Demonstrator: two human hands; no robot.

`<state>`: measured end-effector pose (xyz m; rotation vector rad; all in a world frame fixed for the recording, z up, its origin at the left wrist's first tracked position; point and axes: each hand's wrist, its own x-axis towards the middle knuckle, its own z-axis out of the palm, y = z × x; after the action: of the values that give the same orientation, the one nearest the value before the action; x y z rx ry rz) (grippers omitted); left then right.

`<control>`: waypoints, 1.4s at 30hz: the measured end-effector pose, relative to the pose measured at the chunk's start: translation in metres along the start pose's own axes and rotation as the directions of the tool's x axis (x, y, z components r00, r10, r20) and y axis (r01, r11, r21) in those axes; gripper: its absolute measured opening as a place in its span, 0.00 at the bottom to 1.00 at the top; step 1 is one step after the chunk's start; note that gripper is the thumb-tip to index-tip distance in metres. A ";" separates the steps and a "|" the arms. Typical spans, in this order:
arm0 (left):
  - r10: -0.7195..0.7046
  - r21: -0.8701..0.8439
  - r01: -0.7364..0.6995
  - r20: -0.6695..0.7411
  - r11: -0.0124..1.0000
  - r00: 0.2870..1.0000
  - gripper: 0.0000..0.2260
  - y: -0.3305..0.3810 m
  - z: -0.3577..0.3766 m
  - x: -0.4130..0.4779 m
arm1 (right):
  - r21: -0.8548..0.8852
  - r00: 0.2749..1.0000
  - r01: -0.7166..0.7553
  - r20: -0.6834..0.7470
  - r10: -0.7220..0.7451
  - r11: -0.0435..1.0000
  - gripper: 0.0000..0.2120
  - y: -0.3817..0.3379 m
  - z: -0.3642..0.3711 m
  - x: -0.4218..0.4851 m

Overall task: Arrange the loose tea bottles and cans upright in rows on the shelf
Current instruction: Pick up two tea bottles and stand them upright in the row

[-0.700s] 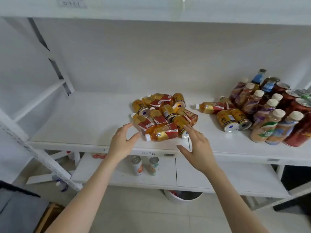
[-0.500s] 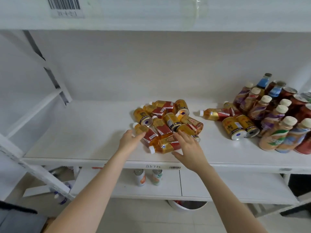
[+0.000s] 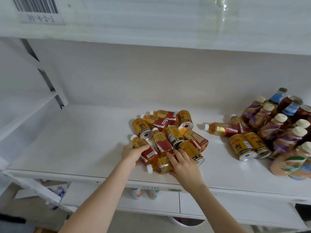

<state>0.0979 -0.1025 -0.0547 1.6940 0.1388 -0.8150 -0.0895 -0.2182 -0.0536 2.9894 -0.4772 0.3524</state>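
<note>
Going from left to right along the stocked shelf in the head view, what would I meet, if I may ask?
The left hand holding an amber red-labelled tea bottle → right hand on the heap's front amber bottle → lone lying white-capped amber bottle → two lying gold cans → upright purple-labelled bottles.

Soft, diffuse light filled the scene evenly, leaving only faint shadows under the cans [image 3: 242, 147] on the white shelf [image 3: 84, 148]. Small highlights glinted on can ends and on the plastic film [image 3: 222, 12] at the upper right. Wide-angle distortion bowed the shelf edges. The bottles [image 3: 286, 158] at the right edge looked smeared, and the barcode label [image 3: 38, 12] at upper left was blurred.
</note>
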 end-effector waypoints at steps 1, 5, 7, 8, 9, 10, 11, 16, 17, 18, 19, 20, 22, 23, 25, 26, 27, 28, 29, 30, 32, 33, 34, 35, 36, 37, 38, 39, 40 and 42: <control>0.017 -0.003 -0.017 -0.017 1.000 1.000 0.22 -0.002 -0.001 -0.001 | -0.009 0.999 0.005 -0.034 -0.005 1.000 0.32 0.000 0.000 -0.001; 0.123 0.049 -0.121 -0.050 0.991 0.991 0.20 -0.010 -0.012 -0.007 | -0.005 0.993 -0.020 -0.121 0.019 1.000 0.26 -0.001 0.003 -0.005; 0.214 0.084 -0.210 -0.045 0.974 0.976 0.17 -0.012 -0.020 -0.011 | 0.021 0.991 -0.034 -0.132 0.036 0.999 0.27 -0.002 0.000 -0.007; 0.264 0.099 -0.258 -0.049 0.961 0.963 0.18 -0.013 -0.025 -0.012 | 0.042 0.990 -0.055 -0.127 0.060 0.998 0.28 -0.002 -0.002 -0.009; 0.315 0.123 -0.307 -0.054 0.944 0.948 0.20 -0.014 -0.030 -0.015 | 0.068 0.989 -0.085 -0.115 0.093 0.994 0.29 -0.003 -0.004 -0.010; 0.362 0.157 -0.350 -0.054 0.923 0.930 0.22 -0.015 -0.034 -0.018 | 0.102 0.986 -0.124 -0.101 0.134 0.987 0.29 -0.003 -0.005 -0.011; 0.405 0.196 -0.389 -0.045 0.900 0.913 0.25 -0.017 -0.038 -0.021 | 0.146 0.981 -0.165 -0.080 0.178 0.975 0.29 -0.004 -0.007 -0.012; 0.528 0.301 -0.516 0.047 0.802 0.848 0.29 -0.031 -0.051 -0.034 | 0.596 0.929 -0.336 0.082 0.361 0.729 0.30 -0.018 -0.003 -0.010; 0.538 0.323 -0.524 0.053 0.788 0.841 0.29 -0.033 -0.054 -0.036 | 0.672 0.920 -0.342 0.097 0.379 0.657 0.29 -0.023 -0.003 -0.009; 0.545 0.339 -0.530 0.057 0.778 0.836 0.30 -0.034 -0.056 -0.038 | 0.730 0.915 -0.342 0.114 0.387 0.592 0.28 -0.027 -0.003 -0.008; 0.551 0.349 -0.535 0.060 0.769 0.832 0.30 -0.035 -0.059 -0.039 | 0.774 0.912 -0.339 0.131 0.388 0.535 0.26 -0.032 -0.003 -0.007; 0.556 0.358 -0.540 0.065 0.762 0.828 0.30 -0.036 -0.063 -0.039 | 0.805 0.911 -0.336 0.145 0.386 0.489 0.26 -0.036 -0.003 -0.005; 0.567 0.368 -0.551 0.074 0.749 0.820 0.30 -0.035 -0.072 -0.041 | 0.837 0.909 -0.336 0.169 0.380 0.433 0.26 -0.046 -0.002 -0.001; 0.573 0.368 -0.559 0.081 0.743 0.815 0.30 -0.034 -0.078 -0.041 | 0.843 0.909 -0.339 0.179 0.377 0.418 0.26 -0.051 -0.001 0.002; 0.587 0.363 -0.576 0.094 0.732 0.805 0.30 -0.031 -0.090 -0.040 | 0.848 0.907 -0.347 0.193 0.375 0.401 0.25 -0.063 -0.001 0.010; 0.591 0.359 -0.583 0.100 0.729 0.800 0.30 -0.028 -0.097 -0.039 | 0.851 0.904 -0.349 0.196 0.379 0.392 0.25 -0.070 -0.001 0.014; 0.595 0.353 -0.590 0.106 0.726 0.797 0.30 -0.026 -0.104 -0.038 | 0.854 0.904 -0.346 0.193 0.382 0.388 0.25 -0.078 -0.001 0.018; 0.597 0.347 -0.595 0.114 0.725 0.794 0.30 -0.023 -0.113 -0.036 | 0.858 0.903 -0.342 0.188 0.386 0.383 0.25 -0.086 -0.001 0.023; 0.597 0.343 -0.598 0.123 0.724 0.793 0.30 -0.020 -0.122 -0.033 | 0.863 0.901 -0.341 0.188 0.390 0.373 0.26 -0.094 0.000 0.028; 0.596 0.344 -0.602 0.135 0.721 0.791 0.30 -0.017 -0.132 -0.030 | 0.868 0.897 -0.345 0.192 0.399 0.357 0.25 -0.103 0.001 0.033; 0.595 0.349 -0.612 0.168 0.710 0.786 0.29 -0.010 -0.155 -0.022 | 0.874 0.883 -0.357 0.201 0.424 0.329 0.24 -0.125 0.005 0.044; 0.594 0.350 -0.618 0.186 0.704 0.783 0.29 -0.005 -0.168 -0.018 | 0.878 0.877 -0.359 0.202 0.436 0.316 0.24 -0.136 0.006 0.050; 0.591 0.351 -0.622 0.204 0.700 0.780 0.29 -0.001 -0.181 -0.014 | 0.883 0.872 -0.360 0.204 0.445 0.300 0.24 -0.148 0.008 0.055; 0.590 0.354 -0.626 0.218 0.695 0.778 0.29 0.004 -0.194 -0.009 | 0.890 0.868 -0.358 0.206 0.452 0.282 0.25 -0.161 0.009 0.060; 0.589 0.361 -0.629 0.228 0.689 0.775 0.29 0.008 -0.206 -0.005 | 0.897 0.865 -0.353 0.205 0.457 0.267 0.26 -0.174 0.010 0.065; 0.587 0.371 -0.630 0.237 0.682 0.774 0.29 0.012 -0.218 -0.001 | 0.900 0.862 -0.352 0.204 0.464 0.257 0.26 -0.187 0.011 0.070; 0.582 0.384 -0.630 0.247 0.675 0.775 0.29 0.016 -0.230 0.004 | 0.900 0.856 -0.355 0.206 0.474 0.251 0.26 -0.199 0.012 0.076; 0.577 0.395 -0.629 0.256 0.670 0.775 0.29 0.019 -0.241 0.008 | 0.900 0.851 -0.358 0.206 0.484 0.248 0.25 -0.210 0.014 0.082; 0.573 0.403 -0.628 0.265 0.665 0.776 0.29 0.023 -0.251 0.014 | 0.900 0.846 -0.361 0.205 0.493 0.245 0.25 -0.221 0.015 0.088; 0.564 0.421 -0.624 0.272 0.659 0.779 0.28 0.031 -0.268 0.024 | 0.898 0.840 -0.367 0.208 0.501 0.244 0.24 -0.239 0.018 0.102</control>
<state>0.2491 0.1206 -0.0262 1.9816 -0.7519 -0.4503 0.0843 -0.0245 -0.0601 3.7174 -1.6296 1.2416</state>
